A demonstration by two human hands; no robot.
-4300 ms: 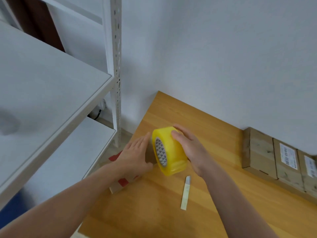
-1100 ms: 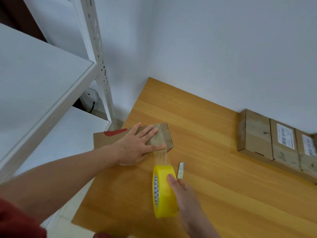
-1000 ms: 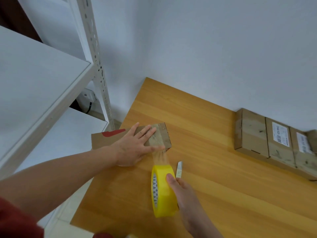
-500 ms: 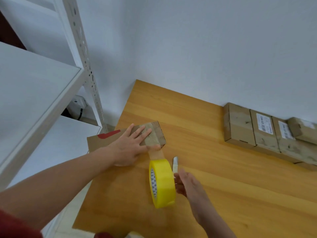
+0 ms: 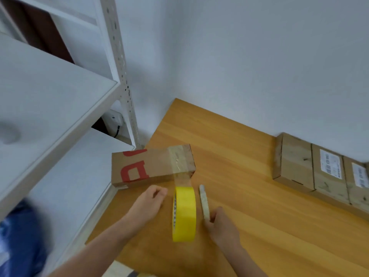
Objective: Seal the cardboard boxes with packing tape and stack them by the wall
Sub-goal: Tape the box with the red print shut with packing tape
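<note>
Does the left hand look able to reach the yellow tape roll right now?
Probably yes: the left hand is right beside the yellow tape roll, holding nothing, with only bare table between them.

Tape roll (image 5: 184, 213) before box (image 5: 151, 168) on table (image 5: 259, 226) (shelving (image 5: 50, 108) left); boxes (image 5: 319, 170) right against wall.

left hand (image 5: 148, 204) off box (image 5: 151, 168), right hand (image 5: 222, 226) — grips cutter (image 5: 204, 198)

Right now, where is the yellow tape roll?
Head view, lower centre: the yellow tape roll stands on edge on the wooden table between the left hand and right hand, beside the white cutter, its strip stuck to the cardboard box.
</note>
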